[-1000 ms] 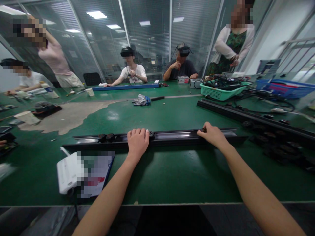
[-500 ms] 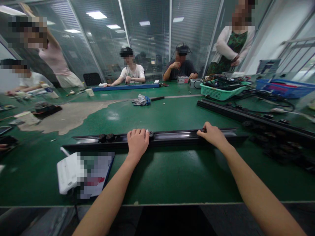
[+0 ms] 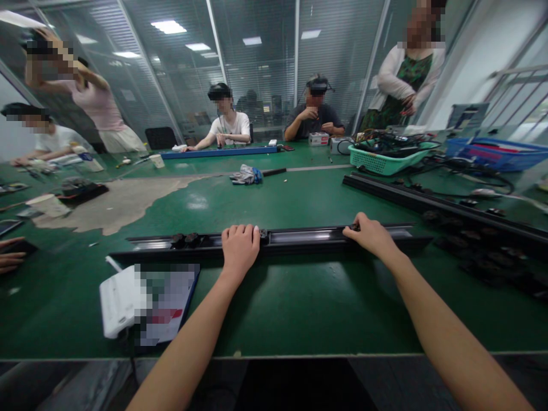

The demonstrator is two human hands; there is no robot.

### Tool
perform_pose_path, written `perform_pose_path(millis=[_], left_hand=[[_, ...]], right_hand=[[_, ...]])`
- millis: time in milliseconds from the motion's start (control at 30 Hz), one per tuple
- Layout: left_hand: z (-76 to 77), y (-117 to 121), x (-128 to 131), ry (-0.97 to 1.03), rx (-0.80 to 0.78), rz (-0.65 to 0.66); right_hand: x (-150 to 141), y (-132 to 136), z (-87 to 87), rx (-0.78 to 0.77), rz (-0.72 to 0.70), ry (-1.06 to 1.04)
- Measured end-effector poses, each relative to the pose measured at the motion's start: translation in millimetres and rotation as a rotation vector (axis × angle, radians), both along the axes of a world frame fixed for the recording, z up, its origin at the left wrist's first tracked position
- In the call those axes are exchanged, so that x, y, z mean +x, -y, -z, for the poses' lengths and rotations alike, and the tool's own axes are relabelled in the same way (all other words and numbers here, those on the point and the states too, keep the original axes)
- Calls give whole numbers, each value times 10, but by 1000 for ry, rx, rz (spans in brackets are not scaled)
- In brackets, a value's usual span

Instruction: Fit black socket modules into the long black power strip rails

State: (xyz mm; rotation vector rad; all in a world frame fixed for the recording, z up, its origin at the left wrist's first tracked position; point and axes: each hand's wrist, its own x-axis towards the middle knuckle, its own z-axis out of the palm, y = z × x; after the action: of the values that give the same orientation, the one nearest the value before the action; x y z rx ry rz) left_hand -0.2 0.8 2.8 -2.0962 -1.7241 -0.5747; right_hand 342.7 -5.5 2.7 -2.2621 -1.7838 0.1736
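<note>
A long black rail with a shiny channel lies crosswise on the green table in front of me. My left hand is wrapped over its middle, fingers bent onto the channel; what is beneath the palm is hidden. Just right of that hand a small dark part sits in the channel. My right hand pinches a small black part at the rail's right portion. Two round black knobbed parts sit in the channel near its left end.
White box-shaped device and papers lie at the front left. Longer black rails and loose black parts are at right, behind them a green basket of cables. Gloves lie ahead. A co-worker's hand shows at far left.
Both my hands and the rail stay in place. At the far left, a co-worker's hand has come further into view, and the standing person's arms have lowered toward the head.
</note>
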Motion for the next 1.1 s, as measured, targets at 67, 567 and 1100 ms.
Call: perform_pose_path(millis=[67, 567, 1100], left_hand=[[0, 1, 1, 2, -2, 0], [8, -3, -1, -1, 5, 0], [-6, 7, 5, 7, -4, -2]], right_hand=[[2, 6, -8, -2, 4, -8], [65, 14, -6, -18, 74, -5], [42, 45, -27, -9, 59, 120]])
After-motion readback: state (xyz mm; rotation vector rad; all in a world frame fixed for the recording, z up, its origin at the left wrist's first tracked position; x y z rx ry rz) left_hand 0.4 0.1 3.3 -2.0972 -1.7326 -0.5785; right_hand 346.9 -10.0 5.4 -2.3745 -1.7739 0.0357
